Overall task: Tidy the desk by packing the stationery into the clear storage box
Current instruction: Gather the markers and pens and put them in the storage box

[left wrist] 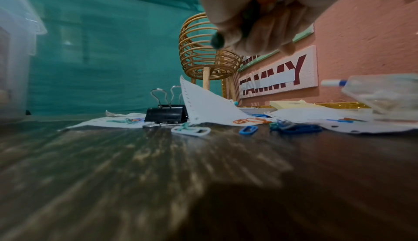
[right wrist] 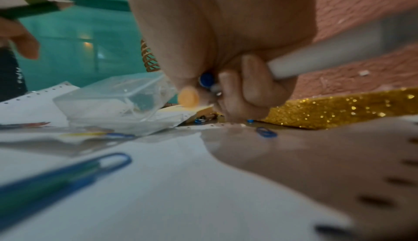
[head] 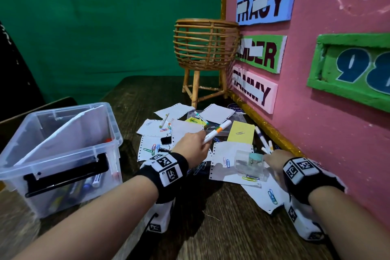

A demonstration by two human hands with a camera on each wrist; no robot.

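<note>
At nine o'clock on your desk [head: 221, 228] sits the clear box [head: 63, 154], lid off, with a white sheet leaning across its inside and several markers lying at the bottom. Up at twelve, a wicker stand [head: 205, 48] rests against the pink board [head: 316, 101] that runs along your three o'clock side. Between them, dead centre, you've got the mess: perforated white papers [head: 228, 155] overlapping each other, a yellow pad [head: 241, 132] toward one o'clock, and a small clear case [head: 250, 162] resting on the papers just beside your right hand [head: 274, 159]. That hand is down low by the board's gold edge, fingers curled round a bundle of pens [right wrist: 328, 55]; blue and orange caps poke out below the fist. Your left hand [head: 193, 145] is raised over the papers, pinching a white marker [head: 217, 132] with an orange and green band, its tip aimed at one o'clock. Near it, at eleven, stands a black binder clip [left wrist: 166, 114]. Coloured paperclips [head: 272, 196] are scattered across papers and wood.
</note>
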